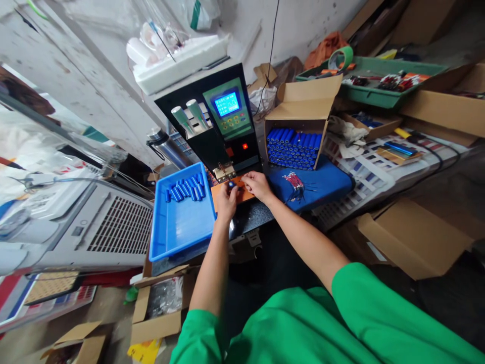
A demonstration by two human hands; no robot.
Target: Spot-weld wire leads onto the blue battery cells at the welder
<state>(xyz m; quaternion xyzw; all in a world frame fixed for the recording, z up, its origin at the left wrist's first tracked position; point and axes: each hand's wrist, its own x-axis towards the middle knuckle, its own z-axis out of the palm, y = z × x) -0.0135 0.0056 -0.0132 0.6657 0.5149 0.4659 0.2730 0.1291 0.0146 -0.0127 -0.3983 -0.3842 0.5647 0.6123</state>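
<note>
Under the tips of a black machine (235, 114) with a lit blue screen, my left hand (227, 200) is closed round a blue cell (232, 185), its end facing up. Just to the right, my right hand (256, 185) pinches something too small to make out over the orange plate (245, 194). Left of my hands, a blue tray (182, 230) holds several blue cells (185, 187) near its back. A cardboard box (299, 108) packed with blue cells stands behind and right of my right hand. Red and black wires (294, 186) lie on a blue surface (333, 180).
A metal flask (170, 147) stands behind the tray. White foam (182, 65) lies on top of the machine. At the back right is a green tray (390, 96) with wires and tape. Open cardboard boxes (417, 235) stand at the lower right and lower left.
</note>
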